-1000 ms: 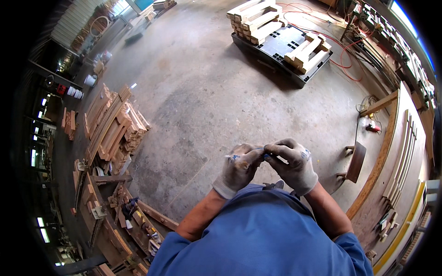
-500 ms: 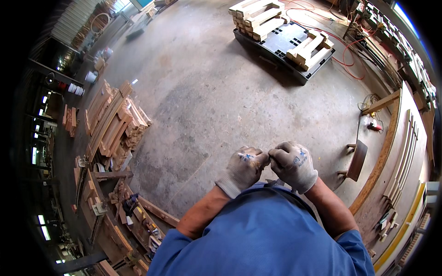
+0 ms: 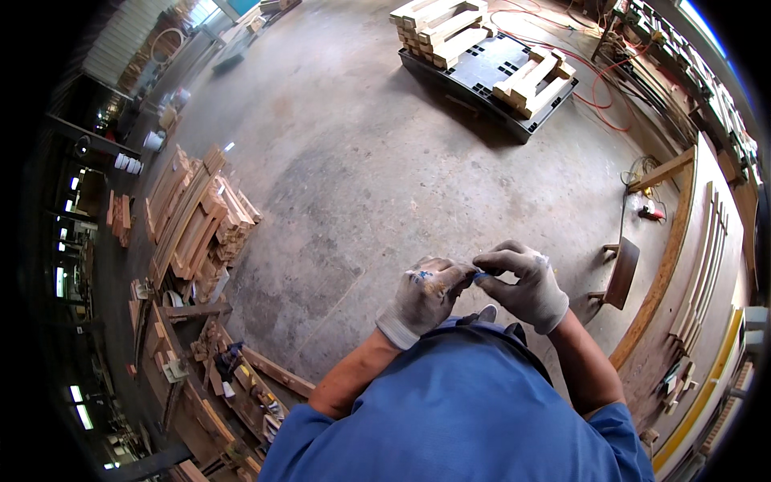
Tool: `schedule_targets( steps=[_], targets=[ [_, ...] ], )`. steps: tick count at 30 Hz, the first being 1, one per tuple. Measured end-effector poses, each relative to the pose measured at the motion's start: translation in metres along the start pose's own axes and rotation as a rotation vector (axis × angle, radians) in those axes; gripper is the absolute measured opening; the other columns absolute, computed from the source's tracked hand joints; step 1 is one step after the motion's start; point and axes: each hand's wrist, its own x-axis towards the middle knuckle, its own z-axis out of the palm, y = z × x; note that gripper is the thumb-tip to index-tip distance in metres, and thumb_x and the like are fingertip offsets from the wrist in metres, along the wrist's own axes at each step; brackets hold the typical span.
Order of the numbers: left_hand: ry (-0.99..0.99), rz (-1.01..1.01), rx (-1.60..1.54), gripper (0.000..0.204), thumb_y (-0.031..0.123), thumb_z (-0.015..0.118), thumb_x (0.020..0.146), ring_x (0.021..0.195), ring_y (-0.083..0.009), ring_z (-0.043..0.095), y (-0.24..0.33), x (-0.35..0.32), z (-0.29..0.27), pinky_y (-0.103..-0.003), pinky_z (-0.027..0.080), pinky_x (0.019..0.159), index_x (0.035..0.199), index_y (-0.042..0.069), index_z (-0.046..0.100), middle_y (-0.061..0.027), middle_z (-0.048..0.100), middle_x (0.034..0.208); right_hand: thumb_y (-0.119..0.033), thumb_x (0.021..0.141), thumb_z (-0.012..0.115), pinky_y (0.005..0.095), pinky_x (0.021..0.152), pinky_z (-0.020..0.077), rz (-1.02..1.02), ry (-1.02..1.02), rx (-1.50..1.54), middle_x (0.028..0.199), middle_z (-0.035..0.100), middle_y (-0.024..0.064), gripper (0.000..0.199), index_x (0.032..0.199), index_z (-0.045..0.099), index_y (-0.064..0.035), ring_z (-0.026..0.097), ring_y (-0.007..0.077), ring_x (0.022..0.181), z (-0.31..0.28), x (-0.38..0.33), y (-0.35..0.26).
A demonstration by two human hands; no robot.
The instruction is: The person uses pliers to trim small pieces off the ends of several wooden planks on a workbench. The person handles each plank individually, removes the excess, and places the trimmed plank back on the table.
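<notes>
Both my hands wear pale grey knitted work gloves with blue print, held together in front of my blue shirt. My left hand (image 3: 426, 299) is closed, its fingertips pressed together and pointing to the right. Beside it, my right hand (image 3: 530, 287) pinches with thumb and forefinger, the other fingers curled behind. Where the fingertips of both hands meet, a small bit of blue (image 3: 480, 275) shows, too small to name. Whatever else the fingers hold is hidden by the gloves.
A stack of wooden pieces (image 3: 197, 221) lies to the left. Farther off, a black pallet (image 3: 478, 71) bears wooden frames (image 3: 534, 83). At right are a small brown stool (image 3: 623, 275) and a workbench (image 3: 683, 273) with thin strips; red hose (image 3: 598, 96) lies behind.
My right hand has turned and opened out a little, its thumb and forefinger now showing, with a bit of blue visible between them. My left hand has barely moved.
</notes>
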Motion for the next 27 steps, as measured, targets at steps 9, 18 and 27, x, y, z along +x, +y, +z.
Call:
schedule_targets(
  steps=[9, 18, 27],
  targets=[
    [-0.102, 0.016, 0.092, 0.007, 0.013, 0.066, 0.094, 0.083, -0.0336, 0.070, -0.005, -0.002, 0.000, -0.044, 0.055, 0.075, 0.095, 0.007, 0.069, -0.0126, 0.072, 0.089, -0.010, 0.081, 0.074, 0.0424, 0.068, 0.0571, -0.311, -0.066, -0.514, 0.088, 0.068, 0.0103, 0.010, 0.089, 0.071, -0.0081, 0.069, 0.0318, 0.077, 0.008, 0.008, -0.006],
    [-0.036, 0.077, 0.123, 0.014, 0.004, 0.065, 0.088, 0.082, -0.0308, 0.070, -0.002, -0.003, 0.003, -0.041, 0.055, 0.076, 0.100, 0.008, 0.071, -0.0102, 0.073, 0.090, -0.005, 0.083, 0.068, 0.0358, 0.066, 0.0558, 0.047, -0.003, -0.107, 0.084, 0.070, 0.0108, 0.007, 0.086, 0.073, -0.0055, 0.070, 0.0244, 0.074, 0.014, 0.005, 0.002],
    [0.094, 0.015, -0.083, 0.023, 0.000, 0.067, 0.087, 0.084, -0.0279, 0.071, -0.002, -0.006, 0.002, -0.038, 0.057, 0.075, 0.108, 0.005, 0.075, -0.0110, 0.074, 0.093, -0.008, 0.093, 0.068, 0.0276, 0.067, 0.0548, 0.604, 0.078, 0.393, 0.082, 0.071, 0.0056, 0.014, 0.098, 0.074, 0.0043, 0.063, 0.0106, 0.068, -0.005, -0.002, 0.036]
  ],
)
